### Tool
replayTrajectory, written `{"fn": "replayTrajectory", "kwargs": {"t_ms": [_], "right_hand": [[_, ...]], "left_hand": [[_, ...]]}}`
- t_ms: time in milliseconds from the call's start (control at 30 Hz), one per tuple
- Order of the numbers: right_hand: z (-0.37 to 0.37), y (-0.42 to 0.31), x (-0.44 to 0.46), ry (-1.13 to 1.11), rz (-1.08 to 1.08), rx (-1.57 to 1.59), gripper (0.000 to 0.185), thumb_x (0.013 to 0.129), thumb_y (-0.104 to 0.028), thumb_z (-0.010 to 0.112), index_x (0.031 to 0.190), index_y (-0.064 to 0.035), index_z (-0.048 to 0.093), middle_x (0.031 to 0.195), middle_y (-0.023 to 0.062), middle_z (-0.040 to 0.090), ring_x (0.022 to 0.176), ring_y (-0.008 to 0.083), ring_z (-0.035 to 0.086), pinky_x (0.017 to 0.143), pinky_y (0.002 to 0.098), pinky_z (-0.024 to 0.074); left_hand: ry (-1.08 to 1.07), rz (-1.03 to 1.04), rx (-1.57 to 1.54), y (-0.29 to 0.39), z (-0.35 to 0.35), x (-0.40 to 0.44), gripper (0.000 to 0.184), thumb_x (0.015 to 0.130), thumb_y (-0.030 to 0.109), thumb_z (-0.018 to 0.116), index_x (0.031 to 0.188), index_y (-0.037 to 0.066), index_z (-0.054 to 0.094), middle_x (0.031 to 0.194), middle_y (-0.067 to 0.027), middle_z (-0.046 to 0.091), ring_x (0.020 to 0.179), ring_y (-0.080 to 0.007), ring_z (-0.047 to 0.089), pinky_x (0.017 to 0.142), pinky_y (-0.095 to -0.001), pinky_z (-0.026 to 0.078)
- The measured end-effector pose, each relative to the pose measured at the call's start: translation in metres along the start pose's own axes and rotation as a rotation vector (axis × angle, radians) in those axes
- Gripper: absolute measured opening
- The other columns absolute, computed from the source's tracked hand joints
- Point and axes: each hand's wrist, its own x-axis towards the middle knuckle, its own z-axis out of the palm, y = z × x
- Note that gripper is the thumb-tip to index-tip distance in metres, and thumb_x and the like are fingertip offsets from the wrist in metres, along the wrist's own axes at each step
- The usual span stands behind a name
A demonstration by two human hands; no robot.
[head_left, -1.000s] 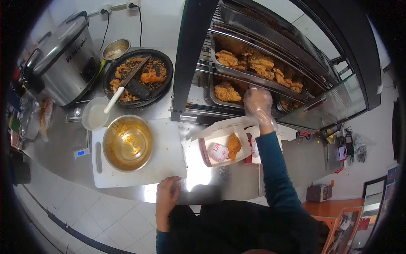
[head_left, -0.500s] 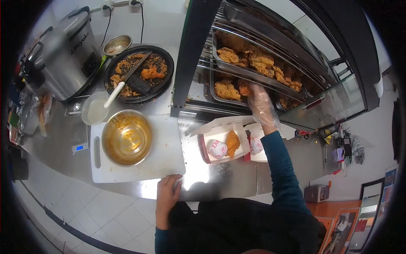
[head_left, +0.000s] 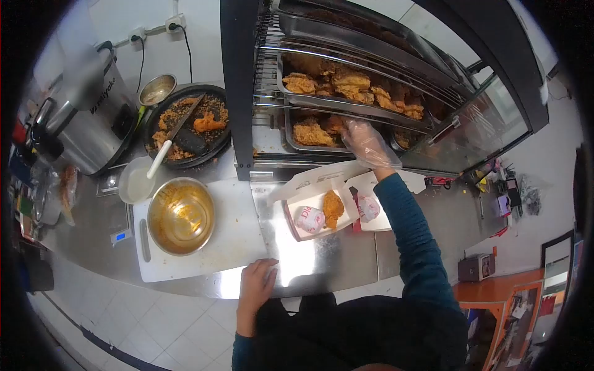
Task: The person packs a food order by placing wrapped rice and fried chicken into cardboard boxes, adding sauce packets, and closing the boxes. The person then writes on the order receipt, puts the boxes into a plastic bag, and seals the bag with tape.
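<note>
My right hand (head_left: 366, 141), in a clear plastic glove, reaches into the lower shelf of a glass-sided display cabinet. Its fingertips are at a reddish piece of fried chicken (head_left: 335, 124) in the lower metal tray; whether they grip it is hidden. Next to that lies a golden fried chicken piece (head_left: 311, 133). My left hand (head_left: 257, 281) is bare, resting at the counter's front edge by the corner of a white cutting board (head_left: 241, 238), fingers extended and holding nothing. Below my right hand stand two open cardboard boxes, the left box (head_left: 296, 230) holding a paper-wrapped bundle (head_left: 310, 219) and fried chicken (head_left: 333, 209).
A steel bowl (head_left: 162, 216) with orange residue sits on the board. Behind it, a white-handled knife (head_left: 163, 152) lies across a black pan (head_left: 213, 147) of crumbs. The cabinet's upper tray (head_left: 396, 114) overhangs my right hand. A Miyako appliance (head_left: 86, 123) stands at left.
The whole view has shifted, so the cabinet appears farther left. My right hand stays in the lower tray, its fingers still at the chicken. My left hand remains at the counter's edge.
</note>
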Motion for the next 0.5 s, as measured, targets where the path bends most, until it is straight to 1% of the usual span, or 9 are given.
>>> {"fn": "replayTrajectory", "kwargs": {"t_ms": [33,133,233,267,367,400,500], "right_hand": [[-0.003,-0.003,0.0,-0.039,0.029,-0.033,0.023,0.079,-0.017,0.054,0.098,-0.0026,0.054,0.09,0.02,0.057,0.082,0.0349,0.057,0.07,0.0424,0.0466],[0.0,-0.005,-0.015,0.317,-0.067,0.054,0.022,0.078,-0.016,0.055,0.097,-0.0038,0.054,0.088,0.0189,0.057,0.081,0.0328,0.057,0.068,0.0413,0.0471],[0.009,0.006,-0.031,0.508,-0.212,-0.031,0.025,0.076,-0.012,0.058,0.1,-0.0056,0.054,0.087,0.016,0.057,0.08,0.0311,0.057,0.067,0.0406,0.0475],[0.008,0.008,-0.042,0.637,-0.237,-0.112,0.03,0.074,-0.009,0.059,0.103,-0.0064,0.054,0.086,0.0134,0.057,0.079,0.0297,0.057,0.067,0.0393,0.0478],[-0.012,0.015,-0.08,0.614,-0.116,0.035,0.027,0.077,-0.005,0.059,0.104,-0.0042,0.055,0.089,0.0148,0.058,0.076,0.0276,0.058,0.069,0.0328,0.0495],[-0.006,0.034,-0.1,0.659,-0.121,0.054,0.024,0.079,-0.006,0.059,0.103,-0.004,0.055,0.092,0.0102,0.059,0.075,0.0198,0.057,0.068,0.0281,0.0486],[-0.044,0.024,-0.155,0.604,0.277,0.597,0.023,0.079,-0.007,0.06,0.102,-0.0031,0.055,0.092,0.0058,0.058,0.076,0.0126,0.056,0.063,0.025,0.0477]], "left_hand": [[-0.003,0.007,0.021,0.001,-0.002,0.0,0.018,0.077,0.009,0.057,0.095,0.007,0.058,0.091,-0.0109,0.06,0.081,-0.031,0.056,0.071,-0.0388,0.043],[0.013,0.013,0.025,-0.002,-0.003,-0.001,0.018,0.076,0.008,0.057,0.094,0.006,0.058,0.091,-0.0111,0.06,0.081,-0.0311,0.056,0.071,-0.0387,0.043],[0.01,0.002,0.019,-0.006,-0.004,-0.002,0.018,0.076,0.008,0.057,0.094,0.006,0.058,0.091,-0.0115,0.06,0.082,-0.0312,0.056,0.072,-0.0387,0.043],[0.002,-0.003,0.021,-0.006,-0.005,-0.002,0.018,0.076,0.008,0.057,0.094,0.006,0.058,0.091,-0.0116,0.06,0.082,-0.0313,0.056,0.072,-0.0388,0.043],[-0.018,-0.027,0.022,-0.004,-0.006,0.002,0.018,0.076,0.008,0.057,0.094,0.006,0.058,0.093,-0.0118,0.06,0.085,-0.0312,0.056,0.073,-0.0385,0.042],[-0.018,-0.025,0.037,-0.006,-0.004,0.002,0.018,0.076,0.007,0.057,0.094,0.005,0.058,0.093,-0.0115,0.06,0.085,-0.0305,0.056,0.073,-0.0376,0.042],[-0.012,-0.024,0.028,0.0,-0.002,0.007,0.018,0.077,0.007,0.057,0.095,0.005,0.058,0.093,-0.0108,0.06,0.084,-0.0292,0.056,0.073,-0.0366,0.041]]}}
